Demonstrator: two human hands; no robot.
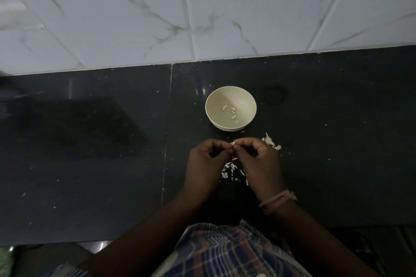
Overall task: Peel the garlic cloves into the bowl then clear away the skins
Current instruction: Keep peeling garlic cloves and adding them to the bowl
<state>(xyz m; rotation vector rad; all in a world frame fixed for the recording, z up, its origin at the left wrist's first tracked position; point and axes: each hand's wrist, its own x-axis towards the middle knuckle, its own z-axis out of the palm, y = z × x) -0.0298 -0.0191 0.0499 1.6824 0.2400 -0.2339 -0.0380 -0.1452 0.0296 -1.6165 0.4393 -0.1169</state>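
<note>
A cream bowl (240, 96) stands on the black counter, and three peeled cloves (231, 112) lie inside it. Just in front of the bowl, my left hand (203, 164) and my right hand (258, 162) meet, fingers curled, both pinching one small garlic clove (233, 143) between their fingertips. Unpeeled cloves (271, 141) lie in a small heap to the right of my right hand. Torn white skins (230, 168) are scattered on the counter below and between my hands.
The black counter (90, 153) runs back to a white marbled tile wall (202, 18). A seam (167, 130) crosses the counter left of the bowl. A faint ring mark (275, 94) shows right of the bowl. A checked shirt (225, 254) fills the bottom.
</note>
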